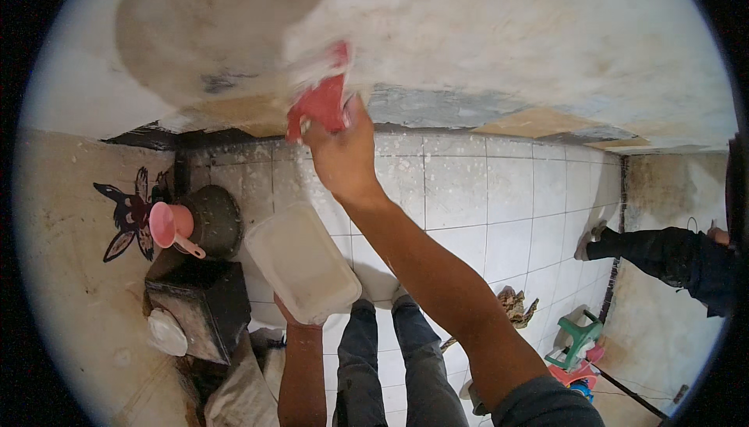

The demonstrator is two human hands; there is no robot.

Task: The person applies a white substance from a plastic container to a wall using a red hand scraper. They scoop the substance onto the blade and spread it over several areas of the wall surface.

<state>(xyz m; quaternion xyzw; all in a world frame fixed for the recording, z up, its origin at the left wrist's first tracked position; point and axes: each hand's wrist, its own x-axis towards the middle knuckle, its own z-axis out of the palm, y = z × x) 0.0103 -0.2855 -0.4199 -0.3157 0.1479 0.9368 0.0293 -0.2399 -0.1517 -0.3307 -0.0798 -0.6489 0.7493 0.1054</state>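
Observation:
My right hand [342,152] is closed round a red putty spreader [324,105], which is reached up to the low part of the wall [499,45]. White paste smears the spreader, and motion blurs its upper end. My left hand [295,314] grips a whitish rectangular plastic tub [300,259] by its near end; the fingers are mostly hidden beneath it. The tub is tilted and held over the floor, below the right forearm. Patches of grey and tan show along the bottom of the wall beside the spreader.
A pink dipper [173,228] rests by a dark bucket [215,223] at left, near a black box [199,302]. White floor tiles [456,185] are speckled with paste. At right stands another person's leg [647,251], with a green stool [579,335] nearer me.

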